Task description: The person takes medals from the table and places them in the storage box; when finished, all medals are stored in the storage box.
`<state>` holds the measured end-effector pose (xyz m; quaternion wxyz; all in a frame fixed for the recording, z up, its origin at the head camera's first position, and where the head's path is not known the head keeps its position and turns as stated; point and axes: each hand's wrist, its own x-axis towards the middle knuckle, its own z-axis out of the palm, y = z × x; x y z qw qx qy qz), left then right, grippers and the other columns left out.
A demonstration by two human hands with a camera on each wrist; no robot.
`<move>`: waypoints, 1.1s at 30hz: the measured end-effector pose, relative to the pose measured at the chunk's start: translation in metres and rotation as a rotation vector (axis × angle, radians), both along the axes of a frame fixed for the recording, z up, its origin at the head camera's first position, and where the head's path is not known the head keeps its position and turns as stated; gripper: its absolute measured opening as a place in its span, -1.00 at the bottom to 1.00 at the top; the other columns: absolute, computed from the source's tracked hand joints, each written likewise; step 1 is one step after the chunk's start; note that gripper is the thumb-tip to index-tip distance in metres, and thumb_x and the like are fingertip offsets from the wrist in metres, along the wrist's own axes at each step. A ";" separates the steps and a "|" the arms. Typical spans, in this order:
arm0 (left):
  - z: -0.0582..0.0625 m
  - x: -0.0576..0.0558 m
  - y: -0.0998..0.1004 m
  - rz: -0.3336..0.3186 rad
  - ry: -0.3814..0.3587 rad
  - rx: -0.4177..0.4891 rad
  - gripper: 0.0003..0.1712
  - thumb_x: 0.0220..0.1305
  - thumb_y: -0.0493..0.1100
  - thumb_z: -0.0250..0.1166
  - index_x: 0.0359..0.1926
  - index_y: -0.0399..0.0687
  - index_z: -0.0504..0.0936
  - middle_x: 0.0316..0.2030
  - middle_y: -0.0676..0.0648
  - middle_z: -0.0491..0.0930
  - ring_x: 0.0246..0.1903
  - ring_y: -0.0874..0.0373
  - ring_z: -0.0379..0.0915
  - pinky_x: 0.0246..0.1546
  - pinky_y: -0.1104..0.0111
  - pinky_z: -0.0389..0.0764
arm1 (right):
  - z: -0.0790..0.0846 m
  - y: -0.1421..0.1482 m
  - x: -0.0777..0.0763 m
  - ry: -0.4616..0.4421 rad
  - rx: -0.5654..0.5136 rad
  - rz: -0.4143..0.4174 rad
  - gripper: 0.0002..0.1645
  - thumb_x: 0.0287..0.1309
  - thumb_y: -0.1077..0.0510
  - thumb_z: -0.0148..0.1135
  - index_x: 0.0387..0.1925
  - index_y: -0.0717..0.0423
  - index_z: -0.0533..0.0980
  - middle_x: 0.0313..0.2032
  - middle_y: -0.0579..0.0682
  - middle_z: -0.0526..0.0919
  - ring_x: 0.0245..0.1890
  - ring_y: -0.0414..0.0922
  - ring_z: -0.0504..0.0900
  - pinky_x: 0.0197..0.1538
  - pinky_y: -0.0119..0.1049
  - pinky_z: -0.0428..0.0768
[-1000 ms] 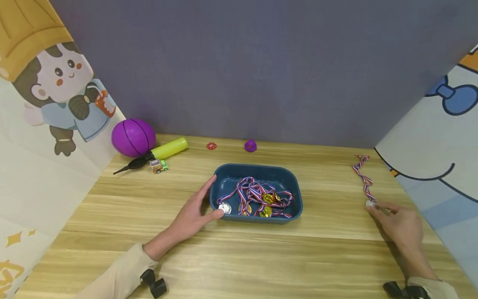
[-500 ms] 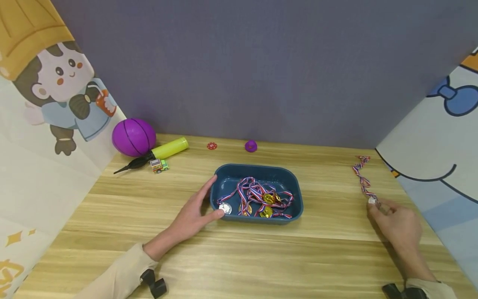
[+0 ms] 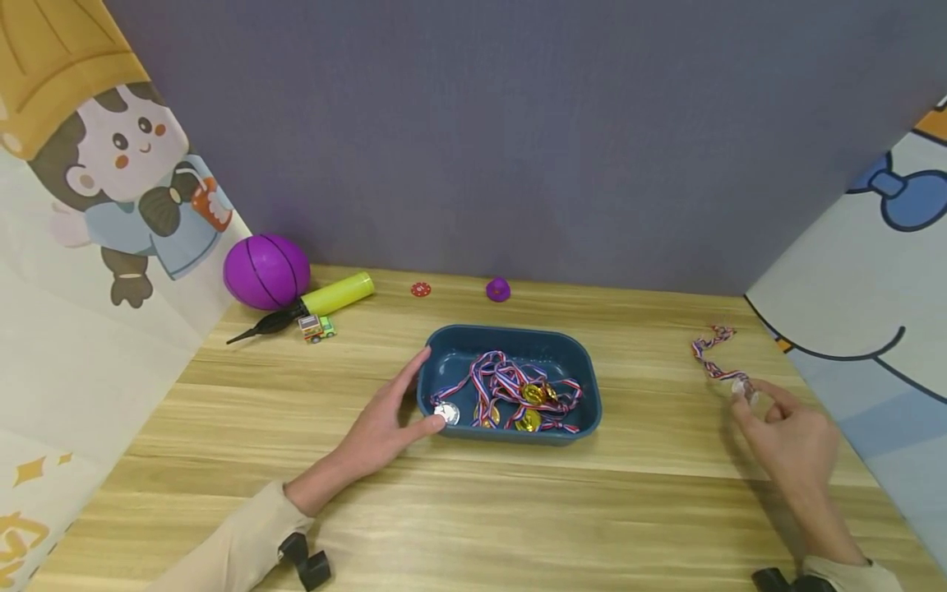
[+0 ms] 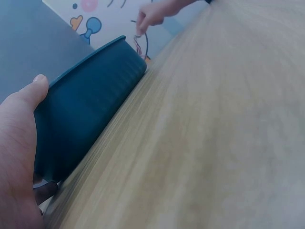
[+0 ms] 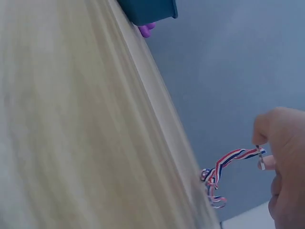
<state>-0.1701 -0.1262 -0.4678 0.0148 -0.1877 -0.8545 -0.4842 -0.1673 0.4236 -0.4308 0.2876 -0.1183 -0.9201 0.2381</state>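
My right hand (image 3: 795, 444) pinches a silver medal (image 3: 743, 390) between thumb and fingers, raised over the table. Its red, white and blue ribbon (image 3: 712, 362) trails from the medal down to the table; the right wrist view shows the ribbon (image 5: 231, 157) sagging from the fingertips. With fingers stretched along the left side and thumb at the near-left corner, my left hand (image 3: 381, 427) touches a dark blue plastic basin (image 3: 510, 331). Inside lie gold medals (image 3: 528, 421), a silver medal (image 3: 447, 411) close to my thumb, and tangled striped ribbons (image 3: 491, 370).
A purple ball (image 3: 266, 271), a yellow-and-black hand pump (image 3: 336, 293) and a small toy truck (image 3: 316, 328) lie at the back left. Near the grey back wall are a red chip (image 3: 420, 289) and a small purple object (image 3: 498, 289). Printed panels border both sides.
My right hand has lifted the silver medal off the table, and the ribbon's far end has slid toward me. The left hand and basin stay put.
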 end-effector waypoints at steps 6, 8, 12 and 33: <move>0.001 0.000 0.001 0.001 -0.005 -0.001 0.19 0.42 0.34 0.47 0.83 0.28 0.01 0.66 -0.29 0.29 0.56 -0.37 0.32 0.52 -0.45 0.25 | 0.011 -0.010 0.002 0.080 -0.016 0.003 -0.51 0.28 -0.06 0.45 0.03 0.24 0.83 -0.85 -0.32 0.28 -0.77 -0.36 0.12 -0.57 -0.42 0.09; 0.000 0.000 0.001 0.002 -0.007 -0.003 0.19 0.42 0.33 0.48 0.83 0.28 0.01 0.66 -0.29 0.29 0.56 -0.37 0.32 0.52 -0.46 0.24 | 0.014 -0.014 0.003 0.105 -0.023 0.012 -0.52 0.26 -0.05 0.46 0.02 0.25 0.83 -0.85 -0.35 0.25 -0.75 -0.40 0.10 -0.55 -0.43 0.07; 0.000 0.000 0.000 0.005 -0.013 -0.004 0.20 0.41 0.35 0.47 0.83 0.29 0.00 0.65 -0.29 0.30 0.55 -0.37 0.33 0.52 -0.47 0.24 | 0.018 -0.021 0.005 0.158 -0.006 0.050 -0.54 0.21 -0.02 0.48 -0.03 0.26 0.84 -0.84 -0.40 0.21 -0.74 -0.49 0.04 -0.54 -0.46 0.04; -0.001 -0.001 -0.001 -0.008 0.008 0.011 0.21 0.41 0.43 0.43 0.83 0.24 0.01 0.59 -0.30 0.40 0.51 -0.34 0.40 0.51 -0.44 0.29 | 0.053 -0.053 0.009 0.341 0.027 0.236 -0.57 0.09 0.10 0.44 -0.09 0.35 0.83 -0.79 -0.36 0.18 -0.67 -0.59 -0.03 -0.56 -0.52 -0.03</move>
